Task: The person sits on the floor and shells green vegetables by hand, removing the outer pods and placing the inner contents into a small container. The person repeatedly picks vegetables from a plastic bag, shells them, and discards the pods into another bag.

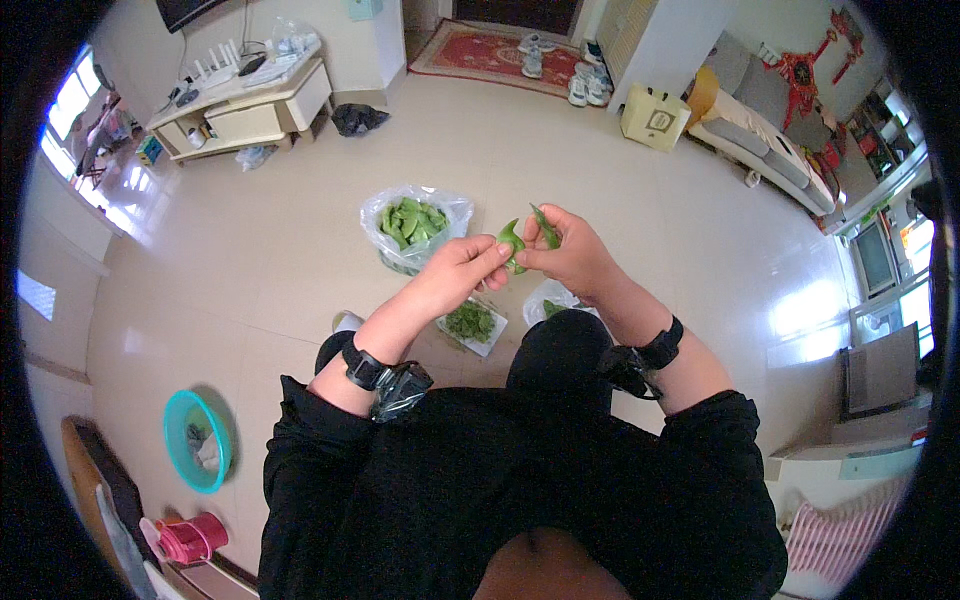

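Observation:
A green bean pod (511, 234) is pinched between the thumb and fingers of my left hand (466, 271). The thumb of my right hand (574, 251) meets that pod's edge, while a second green pod (546, 228) is held in the same hand's fingers. Left of my hands, a clear plastic bag (460, 207) full of flat green pods (411, 223) stands open on the floor. Beneath my hands lies a pile of green trimmings (469, 321) on a white sheet or tray (491, 343). Another plastic bag (534, 306) with some green pieces is partly hidden by my right knee.
A turquoise basin (171, 442) and a pink bucket-like container (193, 538) stand at the lower left. Farther off are a white TV cabinet (247, 120), a black plastic bag (358, 118), a red rug (480, 56) with shoes, a yellowish bag (654, 116) and a sofa (765, 150).

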A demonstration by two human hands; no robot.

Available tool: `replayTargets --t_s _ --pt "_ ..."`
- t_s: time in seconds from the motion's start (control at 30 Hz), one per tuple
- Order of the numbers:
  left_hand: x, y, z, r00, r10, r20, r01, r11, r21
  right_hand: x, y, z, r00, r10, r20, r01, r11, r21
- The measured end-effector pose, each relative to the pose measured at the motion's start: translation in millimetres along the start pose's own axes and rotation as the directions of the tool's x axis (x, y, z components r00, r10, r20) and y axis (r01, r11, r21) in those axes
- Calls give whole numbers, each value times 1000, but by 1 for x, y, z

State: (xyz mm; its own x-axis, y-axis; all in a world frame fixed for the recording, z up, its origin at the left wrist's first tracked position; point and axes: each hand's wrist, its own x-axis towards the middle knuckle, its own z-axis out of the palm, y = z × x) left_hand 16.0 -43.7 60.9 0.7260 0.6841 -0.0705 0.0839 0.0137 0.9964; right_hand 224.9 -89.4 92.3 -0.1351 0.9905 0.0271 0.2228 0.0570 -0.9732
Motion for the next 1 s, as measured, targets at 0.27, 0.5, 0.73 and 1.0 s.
replayTargets --t_s 0.27,0.5,0.73,1.0 --pt "-10 9 -1 997 21 -69 -23 999 -32 -3 -11 26 980 -125 -154 147 979 140" --pt "-9 -8 -13 992 60 -108 -42 986 160 -14 -16 15 968 -61 -242 77 996 55" --pt "-3 -37 -34 990 41 -134 51 784 619 -96 -92 -24 969 150 -199 -140 988 61" --pt "13 -51 -31 986 35 -161 98 657 747 -91 -107 -4 984 174 20 -155 809 566"
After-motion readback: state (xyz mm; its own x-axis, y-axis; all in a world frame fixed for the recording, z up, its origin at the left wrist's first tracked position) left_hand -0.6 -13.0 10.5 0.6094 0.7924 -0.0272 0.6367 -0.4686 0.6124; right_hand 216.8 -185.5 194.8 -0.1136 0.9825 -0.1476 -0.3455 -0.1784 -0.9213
